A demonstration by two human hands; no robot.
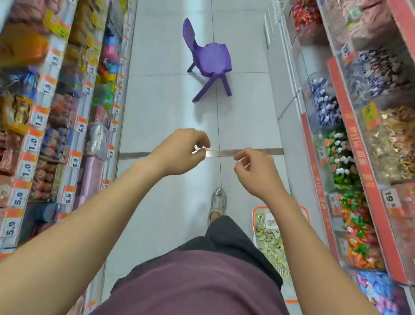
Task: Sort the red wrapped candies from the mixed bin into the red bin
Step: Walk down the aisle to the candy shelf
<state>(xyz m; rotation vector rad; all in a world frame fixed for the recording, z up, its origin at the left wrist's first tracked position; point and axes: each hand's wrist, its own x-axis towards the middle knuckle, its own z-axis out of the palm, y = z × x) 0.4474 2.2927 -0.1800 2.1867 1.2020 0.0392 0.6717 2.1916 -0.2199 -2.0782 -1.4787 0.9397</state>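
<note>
I see red wrapped candies (304, 14) in a clear bin on the far right shelf. My left hand (176, 152) and right hand (255, 173) hang loosely curled, empty, over the tiled aisle floor (161, 98) near a purple chair (210, 59).

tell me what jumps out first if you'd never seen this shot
A purple child's chair stands alone on the pale floor up the aisle. Nearer, the left hand and right hand hang mid-aisle with fingers curled, apparently holding nothing. Bins of bright wrapped candies line the right-hand shelves.
</note>
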